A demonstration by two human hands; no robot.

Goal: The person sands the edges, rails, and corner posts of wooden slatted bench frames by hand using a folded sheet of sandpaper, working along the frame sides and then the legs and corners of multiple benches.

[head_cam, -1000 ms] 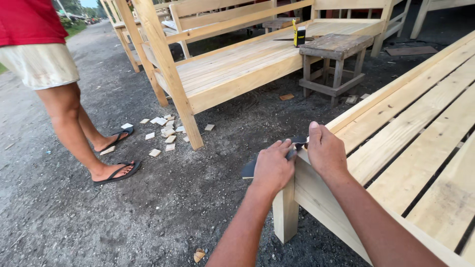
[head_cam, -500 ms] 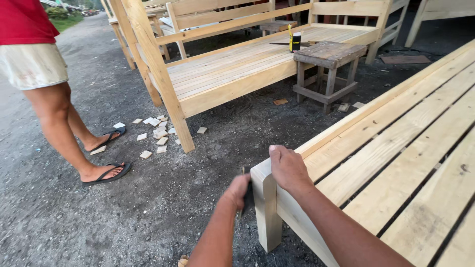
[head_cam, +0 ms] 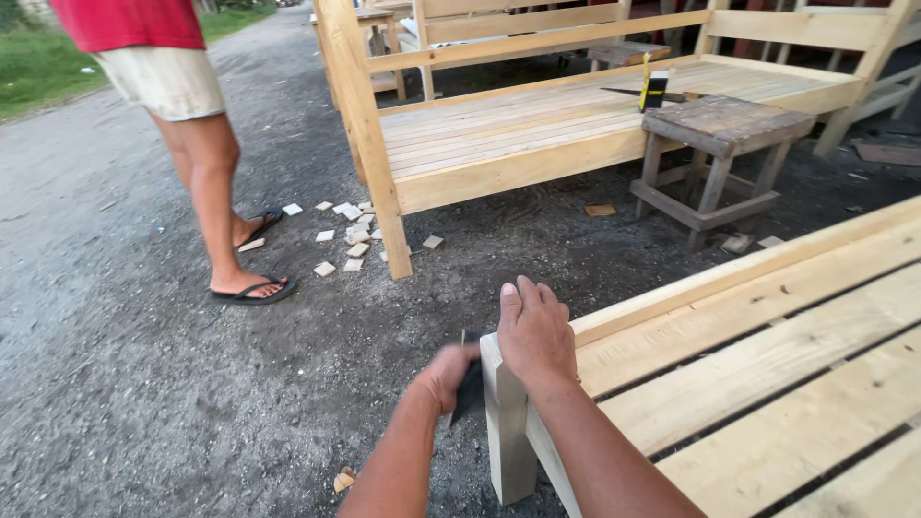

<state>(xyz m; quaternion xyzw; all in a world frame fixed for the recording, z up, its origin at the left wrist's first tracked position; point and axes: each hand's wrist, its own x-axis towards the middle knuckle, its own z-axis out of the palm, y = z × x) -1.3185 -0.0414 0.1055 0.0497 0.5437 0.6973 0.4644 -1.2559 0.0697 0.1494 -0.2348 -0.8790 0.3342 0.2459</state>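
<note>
My right hand [head_cam: 532, 331] lies flat on the top corner of a pale wooden slatted frame [head_cam: 767, 326], fingers together and pointing away from me. My left hand [head_cam: 446, 374] is lower, on the outer side of the frame's corner leg [head_cam: 506, 432]. It presses a dark flat sheet [head_cam: 467, 393], possibly sandpaper, against the wood. Most of the sheet is hidden by the hand and the leg.
A person in a red shirt, light shorts and flip-flops [head_cam: 206, 153] stands on the gravel at the left. Small wood offcuts [head_cam: 350, 235] lie near another wooden frame [head_cam: 537, 125]. A worn stool [head_cam: 724, 129] holds a yellow-black tool [head_cam: 654, 88].
My left hand has dropped with the dark sheet from the top of the corner to the side of the leg. My right hand stays on the corner. The view has shifted.
</note>
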